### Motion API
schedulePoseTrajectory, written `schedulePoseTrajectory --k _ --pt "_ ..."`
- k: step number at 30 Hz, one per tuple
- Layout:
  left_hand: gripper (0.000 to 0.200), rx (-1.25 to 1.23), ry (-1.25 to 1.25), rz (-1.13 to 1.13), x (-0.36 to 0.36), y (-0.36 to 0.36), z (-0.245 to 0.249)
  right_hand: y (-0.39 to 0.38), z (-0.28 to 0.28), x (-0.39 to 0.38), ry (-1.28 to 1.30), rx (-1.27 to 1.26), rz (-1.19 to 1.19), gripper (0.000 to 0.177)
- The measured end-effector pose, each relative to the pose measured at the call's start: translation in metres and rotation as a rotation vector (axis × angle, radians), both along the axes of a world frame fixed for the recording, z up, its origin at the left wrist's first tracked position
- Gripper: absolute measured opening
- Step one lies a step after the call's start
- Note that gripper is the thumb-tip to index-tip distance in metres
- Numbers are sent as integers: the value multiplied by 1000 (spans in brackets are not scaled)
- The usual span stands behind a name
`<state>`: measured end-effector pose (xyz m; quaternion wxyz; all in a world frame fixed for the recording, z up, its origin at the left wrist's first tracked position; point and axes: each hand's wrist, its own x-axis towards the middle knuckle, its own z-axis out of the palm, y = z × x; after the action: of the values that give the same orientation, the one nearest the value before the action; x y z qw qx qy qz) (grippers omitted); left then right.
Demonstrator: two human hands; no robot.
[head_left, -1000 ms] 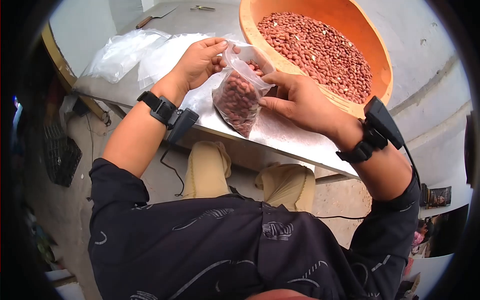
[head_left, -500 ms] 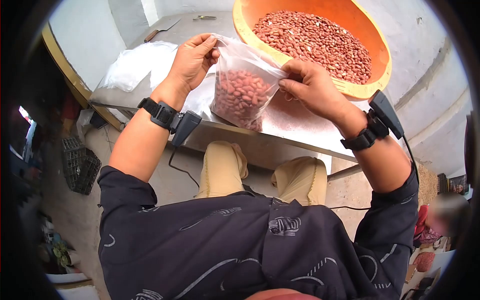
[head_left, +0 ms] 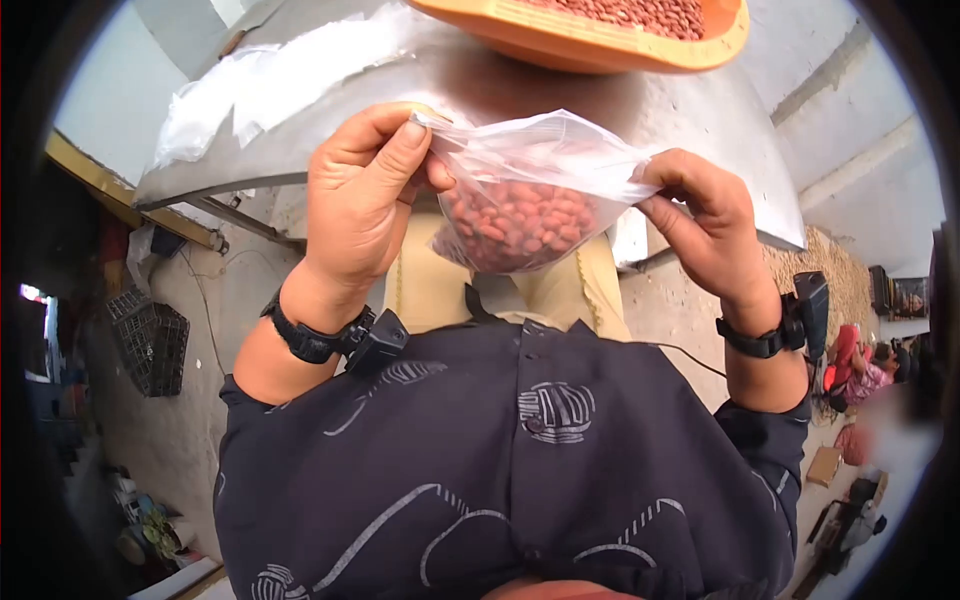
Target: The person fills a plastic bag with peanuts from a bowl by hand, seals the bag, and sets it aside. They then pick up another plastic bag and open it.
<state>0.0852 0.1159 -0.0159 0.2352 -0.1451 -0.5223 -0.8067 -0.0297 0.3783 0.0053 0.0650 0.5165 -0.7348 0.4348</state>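
Note:
A clear plastic bag (head_left: 565, 135) hangs between my two hands, with red-skinned peanuts (head_left: 525, 225) filling its lower part. My left hand (head_left: 360, 195) pinches the left corner of the bag's mouth between thumb and fingers. At the opposite corner, my right hand (head_left: 705, 215) grips the top edge the same way. The mouth is stretched wide between them, its film creased. In this view the bag overlaps the table's front edge and hangs over my lap.
Beyond the bag, an orange basin (head_left: 580, 50) of loose peanuts stands on the metal table (head_left: 690, 120). White plastic bags (head_left: 270, 85) lie at the table's left. Black crates (head_left: 150, 340) sit on the floor at left; another person (head_left: 865, 375) is at far right.
Both hands have drawn the bag off the tabletop toward my body, keeping hold of its corners. The view has tilted down, so the basin now sits higher in frame.

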Motion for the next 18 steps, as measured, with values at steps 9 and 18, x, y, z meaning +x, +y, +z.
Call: schedulePoseTrajectory --k 9,18 --pt "18 -76 -116 -232 -2 50 -65 63 -60 34 -180 -82 -164 16" --pt "15 -71 -356 -241 -19 51 -123 65 -124 41 -829 -280 -148 13"
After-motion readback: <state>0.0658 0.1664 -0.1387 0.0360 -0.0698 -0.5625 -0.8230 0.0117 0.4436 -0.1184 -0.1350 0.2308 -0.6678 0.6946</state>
